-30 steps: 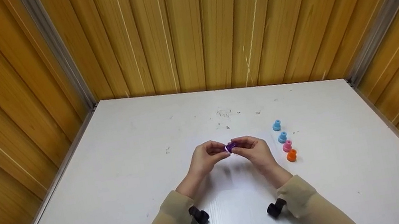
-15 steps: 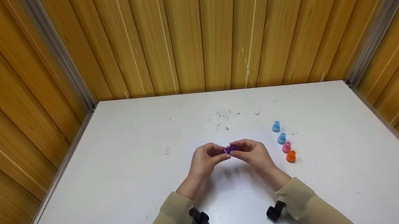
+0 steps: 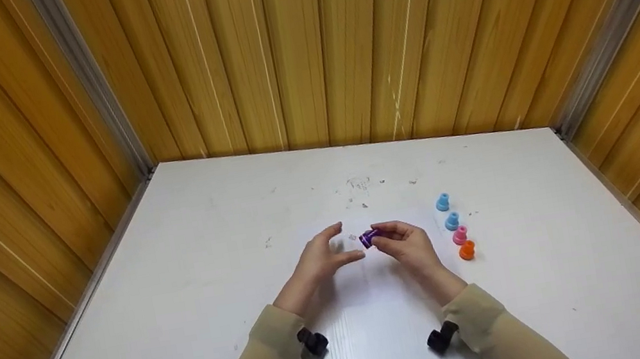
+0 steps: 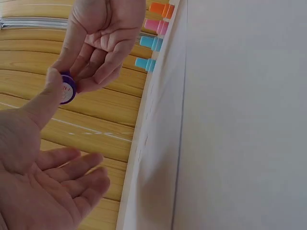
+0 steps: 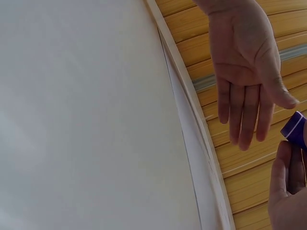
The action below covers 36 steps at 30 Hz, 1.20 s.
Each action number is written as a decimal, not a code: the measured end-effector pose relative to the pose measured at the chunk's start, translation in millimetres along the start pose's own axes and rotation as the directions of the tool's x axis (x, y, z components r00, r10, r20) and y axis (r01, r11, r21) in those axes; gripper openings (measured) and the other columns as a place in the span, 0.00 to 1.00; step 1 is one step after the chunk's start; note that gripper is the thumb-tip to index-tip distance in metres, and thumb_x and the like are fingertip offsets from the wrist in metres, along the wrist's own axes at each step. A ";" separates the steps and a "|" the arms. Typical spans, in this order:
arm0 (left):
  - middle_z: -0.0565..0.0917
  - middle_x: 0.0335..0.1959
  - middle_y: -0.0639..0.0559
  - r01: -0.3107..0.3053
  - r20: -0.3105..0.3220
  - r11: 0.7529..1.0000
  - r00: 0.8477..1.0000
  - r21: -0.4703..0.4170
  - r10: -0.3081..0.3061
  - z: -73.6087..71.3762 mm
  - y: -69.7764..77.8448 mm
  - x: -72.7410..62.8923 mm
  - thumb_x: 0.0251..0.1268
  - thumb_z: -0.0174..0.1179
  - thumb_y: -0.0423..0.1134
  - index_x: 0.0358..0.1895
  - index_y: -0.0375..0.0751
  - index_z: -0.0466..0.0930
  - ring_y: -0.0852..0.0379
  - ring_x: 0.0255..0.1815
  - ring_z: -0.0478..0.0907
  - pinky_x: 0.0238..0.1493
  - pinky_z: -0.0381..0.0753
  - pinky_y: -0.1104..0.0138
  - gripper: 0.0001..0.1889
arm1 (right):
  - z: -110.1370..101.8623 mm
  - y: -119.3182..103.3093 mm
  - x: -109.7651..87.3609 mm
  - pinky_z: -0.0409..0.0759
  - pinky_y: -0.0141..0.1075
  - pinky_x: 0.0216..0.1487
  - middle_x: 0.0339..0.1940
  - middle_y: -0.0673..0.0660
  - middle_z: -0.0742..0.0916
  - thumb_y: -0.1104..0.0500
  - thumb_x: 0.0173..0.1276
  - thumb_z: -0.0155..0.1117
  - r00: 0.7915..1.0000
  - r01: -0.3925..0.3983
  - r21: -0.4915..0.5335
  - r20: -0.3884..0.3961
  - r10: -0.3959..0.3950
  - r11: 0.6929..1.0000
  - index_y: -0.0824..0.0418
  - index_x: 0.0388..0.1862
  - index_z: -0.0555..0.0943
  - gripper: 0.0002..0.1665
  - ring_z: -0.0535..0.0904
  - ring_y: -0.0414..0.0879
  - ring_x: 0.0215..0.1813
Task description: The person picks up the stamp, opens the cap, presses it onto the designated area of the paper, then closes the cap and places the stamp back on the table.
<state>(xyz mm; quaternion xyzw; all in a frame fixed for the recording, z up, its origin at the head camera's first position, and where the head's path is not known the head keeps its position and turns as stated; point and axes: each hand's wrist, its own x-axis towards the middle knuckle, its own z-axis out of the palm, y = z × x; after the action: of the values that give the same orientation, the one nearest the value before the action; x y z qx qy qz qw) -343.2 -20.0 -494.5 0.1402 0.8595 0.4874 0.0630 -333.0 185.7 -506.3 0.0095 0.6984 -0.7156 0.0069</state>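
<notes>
A small purple stamp [image 3: 367, 238] is pinched between the thumb and fingers of my right hand [image 3: 413, 248], tilted above the table with its wide end toward my left hand. The left wrist view shows that end of the purple stamp [image 4: 67, 89] as a round whitish face with small reddish print. My left hand [image 3: 320, 259] holds nothing; its thumb and fingers are spread apart just left of the stamp. Between them and the stamp, a small grey mark [image 3: 352, 237] shows on the white surface. Part of the stamp is covered by my right fingers.
To the right stand several similar stamps in a line: two light blue, the farther blue stamp [image 3: 442, 202] at the back, then a pink stamp [image 3: 460, 235] and an orange stamp [image 3: 467, 250]. A white sheet [image 3: 364, 286] lies on the white table [image 3: 223, 221]. Wood-patterned walls enclose it.
My left hand has let go of the purple stamp, opened its fingers and drawn slightly left. My right hand keeps the stamp in nearly the same place, and more of it shows.
</notes>
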 end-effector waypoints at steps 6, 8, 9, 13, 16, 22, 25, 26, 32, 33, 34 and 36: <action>0.48 0.83 0.28 0.073 0.119 0.968 0.987 0.242 -0.104 -4.8 -5.4 -2.8 0.54 0.79 0.49 0.80 0.26 0.49 0.34 0.86 0.38 0.86 0.43 0.45 0.60 | -0.3 0.5 0.3 0.88 0.28 0.49 0.45 0.56 0.92 0.71 0.67 0.70 1.000 -0.025 0.029 0.000 0.025 0.999 0.67 0.55 0.85 0.17 0.88 0.41 0.46; 0.48 0.82 0.27 0.068 0.136 0.937 0.983 0.341 -0.121 -4.8 -6.5 -4.0 0.53 0.79 0.51 0.80 0.25 0.49 0.33 0.86 0.38 0.86 0.42 0.44 0.61 | -0.5 0.2 0.5 0.88 0.28 0.48 0.43 0.56 0.93 0.72 0.67 0.70 1.000 -0.022 0.046 0.003 0.022 0.999 0.69 0.55 0.85 0.17 0.88 0.41 0.44; 0.48 0.82 0.27 0.068 0.143 0.921 0.981 0.383 -0.133 -4.5 -7.1 -4.7 0.53 0.79 0.53 0.80 0.25 0.49 0.33 0.86 0.39 0.86 0.43 0.44 0.61 | -0.7 0.2 0.4 0.88 0.28 0.48 0.43 0.55 0.93 0.72 0.66 0.70 1.000 -0.023 0.052 0.004 0.023 0.998 0.69 0.54 0.85 0.17 0.88 0.40 0.43; 0.47 0.84 0.29 0.092 0.174 0.870 0.965 0.484 -0.198 -3.3 -9.0 -7.7 0.53 0.78 0.55 0.81 0.27 0.50 0.34 0.86 0.41 0.86 0.45 0.46 0.61 | -3.0 -0.9 -0.2 0.88 0.28 0.48 0.43 0.55 0.92 0.72 0.66 0.70 1.000 -0.028 0.040 0.009 0.028 0.999 0.69 0.55 0.85 0.17 0.88 0.41 0.43; 0.45 0.85 0.32 0.100 0.190 0.856 0.956 0.507 -0.225 -2.6 -9.5 -9.2 0.54 0.78 0.55 0.81 0.29 0.49 0.36 0.87 0.40 0.87 0.44 0.47 0.61 | -6.9 -3.2 0.0 0.88 0.29 0.50 0.46 0.55 0.92 0.70 0.66 0.71 0.999 -0.035 0.024 0.012 0.035 0.999 0.67 0.56 0.85 0.18 0.89 0.42 0.46; 0.43 0.85 0.35 0.111 0.199 0.860 0.951 0.498 -0.238 -2.9 -7.4 -11.0 0.54 0.79 0.53 0.82 0.30 0.48 0.38 0.87 0.38 0.87 0.42 0.48 0.61 | -23.3 -18.8 1.8 0.88 0.30 0.53 0.45 0.52 0.92 0.70 0.67 0.70 1.000 -0.023 0.109 0.005 0.022 0.994 0.65 0.57 0.85 0.19 0.89 0.42 0.48; 0.43 0.85 0.35 0.116 0.199 0.863 0.950 0.491 -0.241 -3.5 -6.3 -11.2 0.53 0.79 0.52 0.82 0.31 0.48 0.39 0.87 0.37 0.87 0.42 0.49 0.61 | -39.0 -29.9 -1.3 0.88 0.30 0.54 0.43 0.50 0.92 0.72 0.67 0.69 1.000 0.014 0.133 0.025 -0.017 0.991 0.67 0.56 0.84 0.18 0.89 0.41 0.48; 0.42 0.86 0.36 0.117 0.200 0.864 0.949 0.489 -0.242 -3.6 -6.3 -11.2 0.54 0.79 0.52 0.82 0.31 0.48 0.39 0.87 0.37 0.87 0.41 0.49 0.61 | -45.7 -33.0 -2.9 0.87 0.30 0.54 0.43 0.49 0.91 0.72 0.68 0.68 0.999 0.027 0.118 0.037 -0.031 0.993 0.67 0.56 0.84 0.18 0.89 0.41 0.48; 0.42 0.86 0.37 0.115 0.205 0.864 0.948 0.489 -0.243 -4.7 -7.0 -10.9 0.54 0.79 0.52 0.82 0.31 0.47 0.40 0.87 0.36 0.87 0.40 0.49 0.61 | -97.9 -51.1 -16.9 0.87 0.29 0.54 0.46 0.49 0.92 0.68 0.65 0.74 0.990 0.090 -0.193 0.127 -0.066 0.977 0.72 0.57 0.83 0.22 0.88 0.39 0.49; 0.42 0.86 0.37 0.114 0.206 0.864 0.948 0.491 -0.242 -4.9 -7.0 -10.7 0.54 0.79 0.52 0.82 0.31 0.47 0.40 0.87 0.36 0.87 0.40 0.49 0.61 | -107.2 -53.6 -19.6 0.87 0.29 0.53 0.47 0.50 0.92 0.66 0.64 0.75 0.989 0.095 -0.260 0.136 -0.061 0.961 0.71 0.56 0.83 0.22 0.88 0.39 0.49; 0.42 0.86 0.36 0.112 0.206 0.862 0.948 0.494 -0.241 -5.2 -7.0 -10.5 0.54 0.79 0.52 0.82 0.31 0.47 0.40 0.87 0.36 0.87 0.41 0.49 0.61 | -116.5 -56.0 -22.4 0.87 0.28 0.52 0.48 0.53 0.92 0.65 0.64 0.76 0.988 0.098 -0.327 0.145 -0.053 0.940 0.70 0.55 0.84 0.22 0.88 0.40 0.49; 0.42 0.86 0.36 0.112 0.206 0.860 0.948 0.498 -0.243 -5.5 -7.3 -9.9 0.54 0.79 0.53 0.82 0.31 0.47 0.40 0.87 0.37 0.87 0.41 0.49 0.62 | -133.9 -59.3 -27.6 0.87 0.28 0.51 0.51 0.56 0.91 0.63 0.64 0.77 0.988 0.092 -0.446 0.151 -0.026 0.890 0.66 0.54 0.86 0.20 0.89 0.42 0.50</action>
<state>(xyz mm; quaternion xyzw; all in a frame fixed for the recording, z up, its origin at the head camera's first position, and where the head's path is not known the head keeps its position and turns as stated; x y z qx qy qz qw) -336.4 -31.0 -498.2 0.1341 0.9466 0.2281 0.1842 -306.2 320.9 -449.7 -0.0641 0.8432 -0.5325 0.0363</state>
